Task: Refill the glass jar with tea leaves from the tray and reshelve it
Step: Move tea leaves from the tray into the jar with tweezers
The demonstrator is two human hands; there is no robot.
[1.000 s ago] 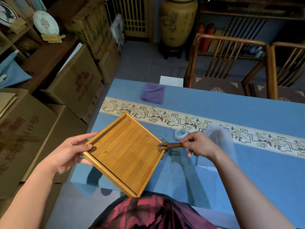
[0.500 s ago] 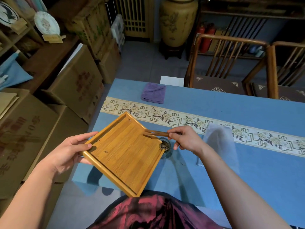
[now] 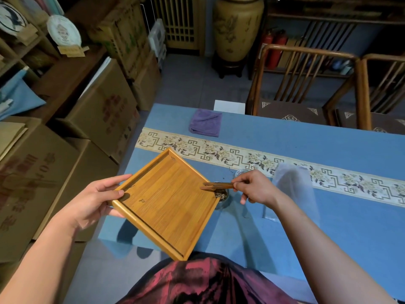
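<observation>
My left hand (image 3: 96, 198) grips the left corner of a square bamboo tray (image 3: 166, 200), held tilted with its right corner over a small glass jar (image 3: 222, 197) on the blue table. Tea leaves show in the jar's mouth, and only a couple of specks lie on the tray's surface. My right hand (image 3: 255, 187) pinches wooden tongs (image 3: 217, 185) whose tips point left over the tray's right corner, just above the jar. The jar's glass lid (image 3: 240, 172) lies behind my right hand, mostly hidden.
A clear plastic bag (image 3: 293, 189) lies right of my right hand. A folded purple cloth (image 3: 205, 125) sits at the table's far edge. Wooden chairs (image 3: 306, 88) stand beyond the table; cardboard boxes (image 3: 103, 106) and shelves line the left side.
My right hand swung the tongs leftward over the tray's right corner, then drew back slightly to the right. The tray and my left hand stayed almost still.
</observation>
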